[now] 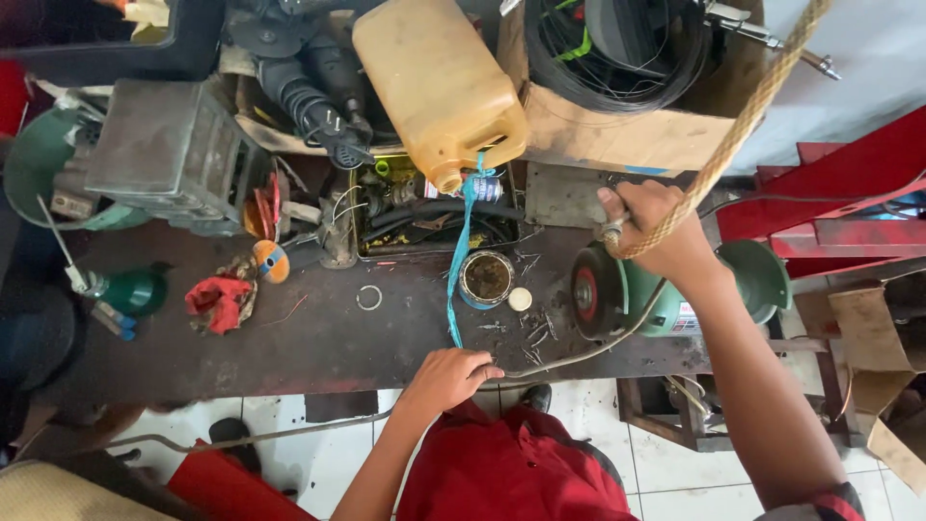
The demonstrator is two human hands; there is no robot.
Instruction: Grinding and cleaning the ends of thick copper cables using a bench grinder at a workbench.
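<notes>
I stand at a dark workbench (318,338) in a red shirt. My left hand (449,376) is closed on a thin metal tube (569,355) at the bench's front edge. The tube runs from the lower left, through that hand, and curves up toward a green bench grinder (632,289). My right hand (656,227) is above the grinder, gripping a small metal fitting (611,231). A tan rope (743,121) comes down from the upper right and crosses that hand.
A tilted yellow jerrycan (439,87) has a blue strap (461,270) hanging beside a tin can (487,278). Also on the bench: red rag (220,301), metal ring (368,297), grey metal box (174,154), cardboard box of black wire (617,135). Red metal frame (849,183) at right.
</notes>
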